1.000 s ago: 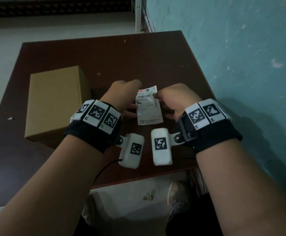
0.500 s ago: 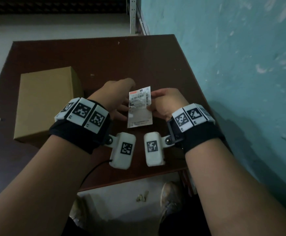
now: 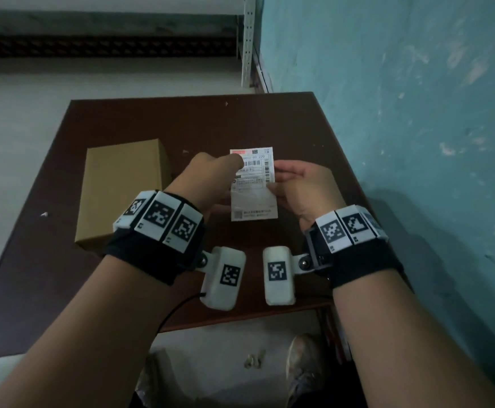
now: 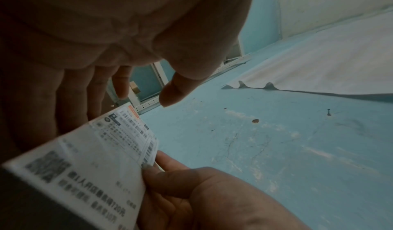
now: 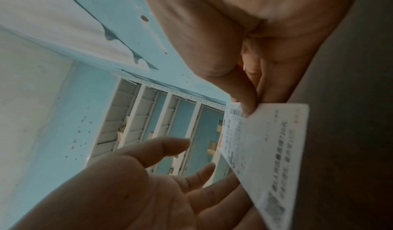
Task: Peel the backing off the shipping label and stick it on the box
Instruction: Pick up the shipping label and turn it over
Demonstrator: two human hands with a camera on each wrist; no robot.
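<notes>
Peel not started: right hand pinches shipping label edge, left hand spread beside it; next, lift a corner of backing; box waits at surface's left edge

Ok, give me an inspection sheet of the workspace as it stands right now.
Surface: dark brown table, small pale flecks on it.
Job's things: cardboard box closed, on the table's left; shipping label held above the table, not yet on the box.
Clutter: nothing seen.
Grippers: right hand pinches the label's right edge; left hand open at its left side.
Cables: black cable from the left wrist unit.
Surroundings: teal wall, metal shelving.
</notes>
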